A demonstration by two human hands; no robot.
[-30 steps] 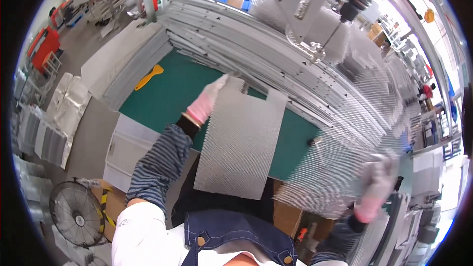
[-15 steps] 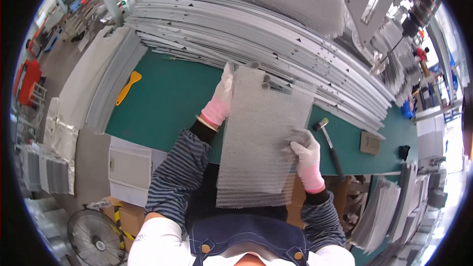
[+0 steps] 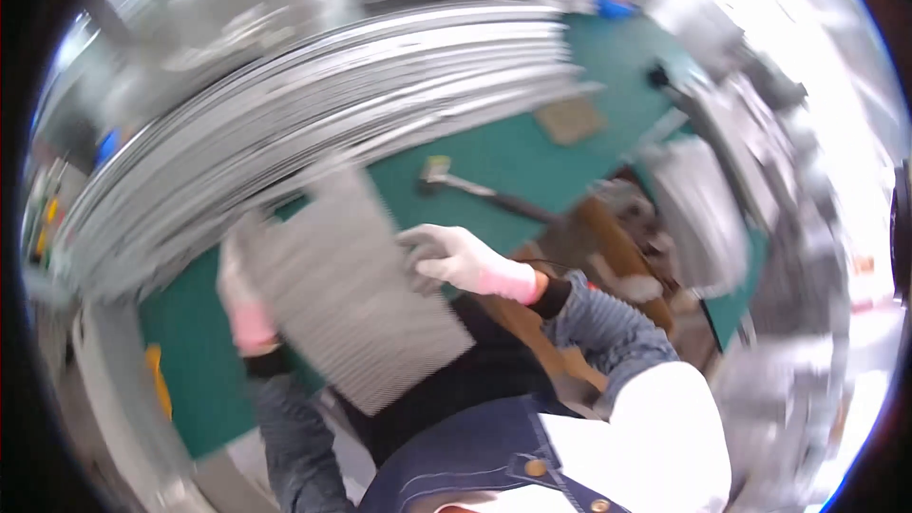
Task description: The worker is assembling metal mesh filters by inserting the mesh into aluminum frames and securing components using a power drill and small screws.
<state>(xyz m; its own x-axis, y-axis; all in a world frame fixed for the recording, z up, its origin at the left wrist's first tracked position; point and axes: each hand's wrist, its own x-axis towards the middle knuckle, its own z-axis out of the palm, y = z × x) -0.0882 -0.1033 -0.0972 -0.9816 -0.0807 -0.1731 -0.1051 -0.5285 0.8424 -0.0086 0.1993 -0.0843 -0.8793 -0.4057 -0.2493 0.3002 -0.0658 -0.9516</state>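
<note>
Grey metal mesh sheets (image 3: 347, 275), seemingly more than one layer, are held tilted in front of my body, partly over the bench edge. My left hand (image 3: 245, 290), in a white and pink glove, grips their left edge; its fingertips are blurred and partly behind the mesh. My right hand (image 3: 461, 261), gloved alike, has its fingers curled at the right edge of the mesh. Beyond the right hand, a hammer (image 3: 480, 192) with a dark handle lies on the green bench top (image 3: 508, 154).
Long pale metal strips (image 3: 380, 85) are piled across the back of the bench. A tan block (image 3: 568, 121) lies right of the hammer. At the left edge is a yellow scraper (image 3: 159, 382). An open cardboard box (image 3: 622, 261) stands low on the right, near stacked sheets (image 3: 698, 218).
My view has swung to the right and blurred. The mesh sheets stay in my hands, turned at a slant, and my right hand has moved up along their right edge.
</note>
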